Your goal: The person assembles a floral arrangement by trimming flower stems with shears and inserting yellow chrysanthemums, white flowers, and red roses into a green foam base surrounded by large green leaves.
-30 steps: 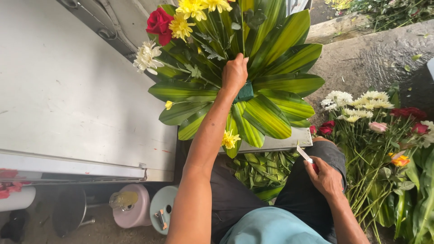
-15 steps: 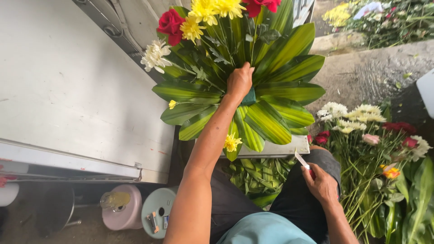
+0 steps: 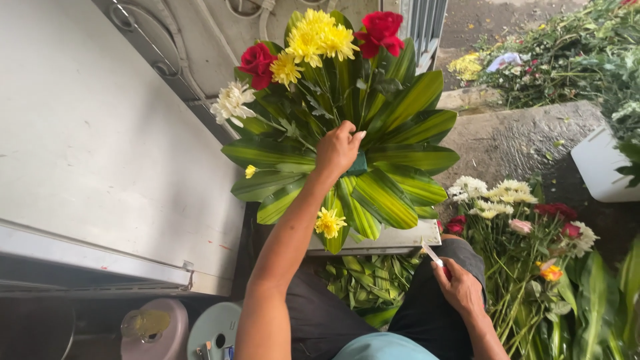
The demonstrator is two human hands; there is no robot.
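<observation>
Head view, and we start at the far left, where a pale grey panel [image 3: 87,147] fills that side of the scene. Below it, near the bottom edge, we see a pinkish pot [image 3: 157,330] and a light blue lid [image 3: 217,327] just beside it.

Moving right, we come to the flower arrangement [image 3: 393,193], a fan of broad striped green leaves standing on a flat grey block [image 3: 393,239]. A white flower [image 3: 232,101] sits at its left edge, a red rose [image 3: 256,63] next to it, yellow flowers [image 3: 319,37] at the top, and a second red rose [image 3: 381,30] beyond them. A small yellow bloom [image 3: 329,222] hangs low among the leaves.

Our left hand [image 3: 339,148] reaches up into the middle of the fan, fingers curled closed around the stems where the leaves meet; a dark green base shows just beside it.

Beneath the block lies a pile of cut leaves [image 3: 367,283]. Further right, our right hand [image 3: 457,287] rests over the dark lap, closed around a small cutter [image 3: 432,254] whose pale tip points up towards the block.

At the far right, loose flowers [image 3: 527,220] in white, red, pink and orange lie on the ground, and a white tub [image 3: 603,167] stands near the edge.
</observation>
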